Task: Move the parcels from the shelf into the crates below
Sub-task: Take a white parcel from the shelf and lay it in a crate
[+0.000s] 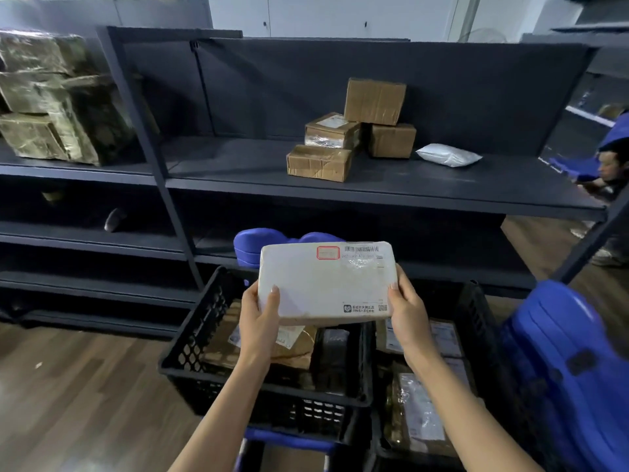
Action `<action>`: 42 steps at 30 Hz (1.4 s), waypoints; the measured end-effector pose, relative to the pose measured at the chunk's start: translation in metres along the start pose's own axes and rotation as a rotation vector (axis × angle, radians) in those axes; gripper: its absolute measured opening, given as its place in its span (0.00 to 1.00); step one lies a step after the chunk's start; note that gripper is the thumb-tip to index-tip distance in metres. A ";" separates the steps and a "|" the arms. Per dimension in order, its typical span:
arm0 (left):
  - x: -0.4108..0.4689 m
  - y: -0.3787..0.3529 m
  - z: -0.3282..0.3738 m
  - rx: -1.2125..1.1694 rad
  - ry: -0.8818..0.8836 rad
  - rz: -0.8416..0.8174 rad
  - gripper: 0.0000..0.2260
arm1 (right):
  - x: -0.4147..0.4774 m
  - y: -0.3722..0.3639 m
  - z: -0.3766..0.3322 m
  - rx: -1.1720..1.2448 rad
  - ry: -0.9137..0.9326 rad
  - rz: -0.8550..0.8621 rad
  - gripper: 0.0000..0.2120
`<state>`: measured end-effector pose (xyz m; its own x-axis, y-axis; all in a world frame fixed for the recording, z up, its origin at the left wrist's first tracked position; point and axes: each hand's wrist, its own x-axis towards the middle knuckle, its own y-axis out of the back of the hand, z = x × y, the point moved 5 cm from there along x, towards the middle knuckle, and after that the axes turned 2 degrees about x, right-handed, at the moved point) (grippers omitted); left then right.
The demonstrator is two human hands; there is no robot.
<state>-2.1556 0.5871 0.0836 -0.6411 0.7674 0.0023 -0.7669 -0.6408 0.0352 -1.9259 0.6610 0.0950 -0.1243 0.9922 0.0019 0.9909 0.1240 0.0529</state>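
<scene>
White, flat and rectangular, the parcel [326, 282] has a smooth wrapper with rounded corners. It carries a red-framed stamp, a barcode near its top edge and a small printed block at its lower right. It is held in the air above the left crate [200, 335], clear of the shelf [408, 192].

The left hand [258, 318] grips the parcel's lower left corner. The right hand [406, 311] grips its right edge. On both, the fingers are closed round the parcel, thumbs lying on the front face.

The left crate is black plastic with latticed walls. It holds brown cardboard parcels with paper labels and one dark package. The right crate [476, 301], of the same make and set just beside it, holds labelled parcels under glossy film.

The shelf is dark, matt metal. Four taped cardboard boxes are clustered on it:
- front box [319, 162], low and creased
- labelled box [332, 132], behind it
- rear box [393, 140]
- top box [374, 101], stacked on the labelled and rear boxes

A white plastic pouch [448, 155], soft and pillow-shaped, lies to the right of the boxes.

Film-wrapped bundles [58, 97] occupy the neighbouring bay on the left. Stacked blue plastic seats [561, 362] stand to the right of the crates, on a wood-plank floor [68, 386].
</scene>
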 end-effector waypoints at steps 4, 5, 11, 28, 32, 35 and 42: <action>0.029 0.043 -0.003 0.089 -0.051 -0.127 0.16 | -0.017 -0.044 0.000 0.012 -0.009 0.101 0.19; 0.036 0.052 -0.004 0.107 -0.062 -0.159 0.16 | -0.022 -0.055 0.000 0.032 -0.014 0.121 0.19; 0.066 0.093 -0.011 0.167 -0.054 -0.297 0.17 | -0.043 -0.098 0.016 0.054 -0.047 0.240 0.19; 0.167 0.032 -0.038 0.225 -0.045 -0.585 0.13 | -0.020 -0.136 0.059 0.099 -0.142 0.604 0.18; 0.189 -0.002 -0.048 0.329 -0.162 -0.710 0.10 | -0.010 -0.138 0.088 0.155 -0.147 0.706 0.19; 0.201 -0.021 -0.064 0.373 -0.115 -0.770 0.06 | -0.009 -0.143 0.103 0.214 -0.154 0.777 0.20; 0.226 -0.067 -0.087 0.448 -0.099 -0.886 0.13 | 0.001 -0.160 0.132 0.289 -0.230 0.959 0.22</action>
<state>-2.2516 0.8011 -0.0048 0.1781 0.9761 -0.1244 -0.8729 0.2151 0.4380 -2.0778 0.6433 -0.0454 0.7092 0.6485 -0.2765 0.6464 -0.7547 -0.1124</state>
